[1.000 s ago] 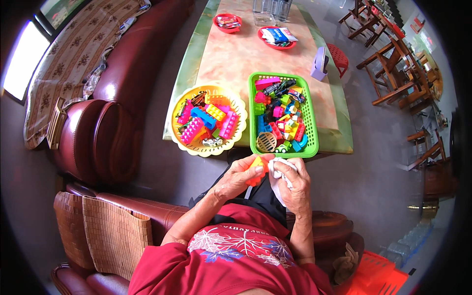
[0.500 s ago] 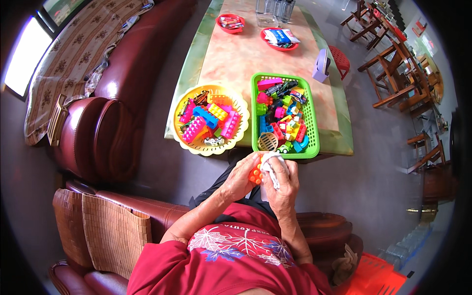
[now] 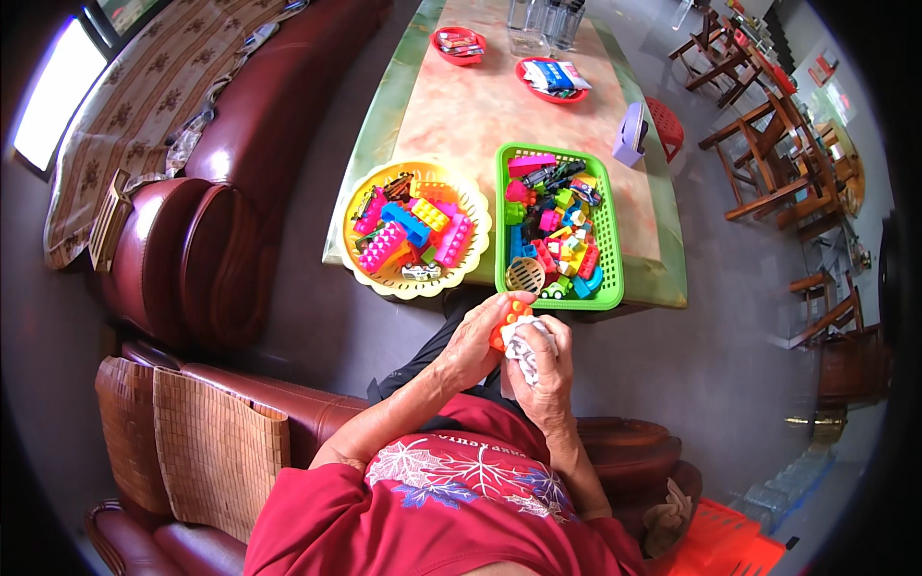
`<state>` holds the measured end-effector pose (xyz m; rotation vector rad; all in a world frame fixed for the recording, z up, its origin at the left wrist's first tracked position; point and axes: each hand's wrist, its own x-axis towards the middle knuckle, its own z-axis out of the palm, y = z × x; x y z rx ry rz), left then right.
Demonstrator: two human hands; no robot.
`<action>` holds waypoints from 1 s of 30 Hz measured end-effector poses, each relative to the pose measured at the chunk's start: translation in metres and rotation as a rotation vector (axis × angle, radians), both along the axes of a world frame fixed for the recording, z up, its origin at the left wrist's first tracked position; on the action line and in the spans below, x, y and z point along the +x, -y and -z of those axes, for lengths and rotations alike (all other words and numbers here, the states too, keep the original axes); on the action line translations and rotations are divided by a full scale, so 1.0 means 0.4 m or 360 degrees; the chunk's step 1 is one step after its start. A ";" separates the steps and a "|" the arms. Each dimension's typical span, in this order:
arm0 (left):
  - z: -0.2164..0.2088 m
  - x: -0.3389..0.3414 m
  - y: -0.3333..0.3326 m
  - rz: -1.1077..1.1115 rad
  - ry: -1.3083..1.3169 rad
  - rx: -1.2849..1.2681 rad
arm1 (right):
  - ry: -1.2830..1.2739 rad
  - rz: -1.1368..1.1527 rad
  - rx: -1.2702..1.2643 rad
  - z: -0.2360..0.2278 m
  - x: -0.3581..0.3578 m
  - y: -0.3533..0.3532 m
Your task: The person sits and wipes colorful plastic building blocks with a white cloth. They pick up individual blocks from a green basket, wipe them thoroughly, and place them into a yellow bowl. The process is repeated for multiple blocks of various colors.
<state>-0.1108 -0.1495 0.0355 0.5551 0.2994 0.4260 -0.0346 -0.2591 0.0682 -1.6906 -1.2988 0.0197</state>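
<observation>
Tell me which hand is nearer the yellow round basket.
Left. The left hand sits just below the yellow round basket; the right hand is farther right, under the green basket.

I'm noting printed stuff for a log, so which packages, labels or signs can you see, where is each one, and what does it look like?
Blue and white packets: flat, in the red dish at the table's far end.
Small dark and red packets: in the other red dish, far left.
Red sign: rectangular, on the far right wall.
No screens.
</observation>
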 end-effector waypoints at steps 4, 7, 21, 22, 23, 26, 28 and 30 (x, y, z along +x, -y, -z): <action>-0.013 -0.008 -0.001 0.0036 0.0008 -0.0038 | -0.0045 0.0034 0.0020 0.012 0.021 0.007; -0.016 -0.004 0.004 0.0019 -0.0014 -0.0046 | -0.0038 0.0105 0.0110 -0.019 0.033 -0.012; -0.023 -0.015 0.003 -0.0085 -0.0134 -0.0177 | 0.0130 -0.0077 0.0060 0.002 -0.021 -0.002; -0.018 -0.011 0.007 -0.0086 -0.0111 -0.0192 | 0.0172 -0.0032 0.0071 0.001 -0.014 -0.007; -0.016 -0.008 0.008 -0.0083 -0.0089 -0.0204 | 0.0167 0.0015 0.0104 -0.005 -0.007 -0.015; -0.014 -0.007 0.015 -0.0055 -0.0019 -0.0154 | 0.0087 0.0090 0.0157 -0.012 0.018 -0.043; -0.005 -0.009 0.014 -0.0034 0.0013 -0.0101 | 0.0096 0.0138 0.0139 -0.017 0.040 -0.057; -0.006 -0.008 0.014 -0.0085 -0.0017 -0.0146 | -0.0001 0.0114 0.0080 -0.015 0.055 -0.068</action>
